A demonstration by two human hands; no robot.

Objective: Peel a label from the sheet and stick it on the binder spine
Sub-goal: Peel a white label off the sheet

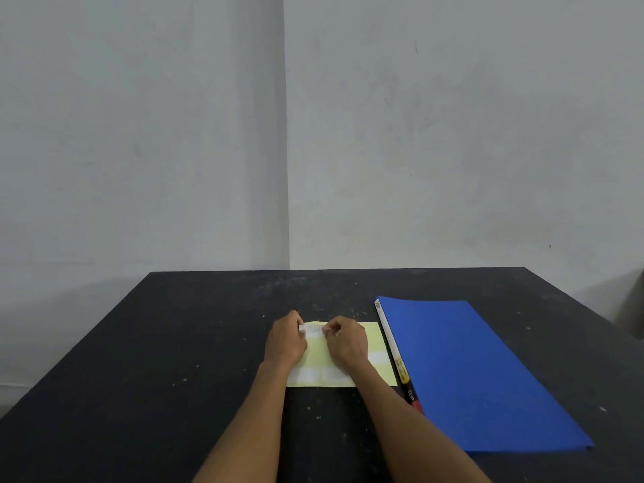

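A pale yellow label sheet [374, 334] lies flat on the black table [174, 343], with white labels along its near and right edges. My left hand [285, 343] and my right hand [346, 341] rest on the sheet's far left part. Between their fingertips sits a white label [314, 331], pinched at both ends. Whether it is lifted off the backing I cannot tell. The blue binder [477, 371] lies flat just right of the sheet, its spine [392, 338] white at the far end and black, yellow and red nearer me, facing the sheet.
The table's far edge meets a grey wall [313, 134]. Bare black tabletop stretches to the left of the sheet and behind it. A brownish object [632, 308] shows at the right edge, beyond the table.
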